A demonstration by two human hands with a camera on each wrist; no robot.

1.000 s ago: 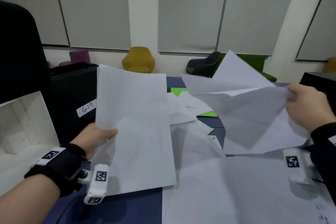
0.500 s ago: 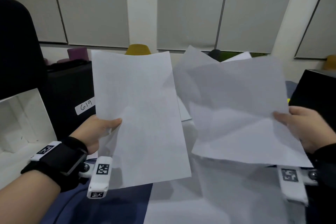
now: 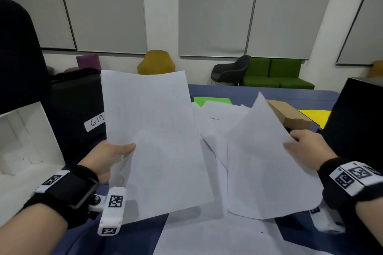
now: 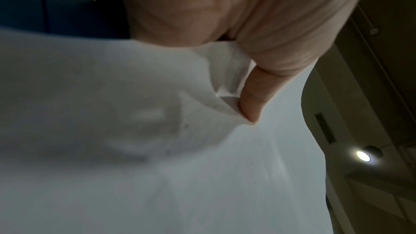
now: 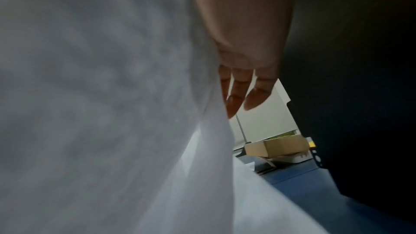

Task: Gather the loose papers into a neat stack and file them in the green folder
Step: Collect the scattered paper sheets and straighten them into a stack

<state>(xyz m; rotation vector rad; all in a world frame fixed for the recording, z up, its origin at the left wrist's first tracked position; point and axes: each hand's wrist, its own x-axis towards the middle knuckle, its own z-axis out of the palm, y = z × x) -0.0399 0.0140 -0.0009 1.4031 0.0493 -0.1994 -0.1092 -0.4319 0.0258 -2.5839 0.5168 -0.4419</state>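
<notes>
My left hand pinches the left edge of upright white sheets, thumb on the near face; the left wrist view shows the thumb pressed on the crumpled paper edge. My right hand holds a second bunch of white sheets by its right edge, tilted, its top corner pointing up. In the right wrist view the fingers lie straight along those sheets. More loose papers lie on the blue table. A corner of the green folder shows beneath them at the far side.
A brown cardboard box and a yellow sheet lie at the far right. A black box stands by my right hand. A black case labelled 619 and a white open box stand at the left. Chairs line the far wall.
My right hand has swung its sheets down and to the right, uncovering the table's papers and the green folder. The left hand's sheets have stayed upright, almost unmoved.
</notes>
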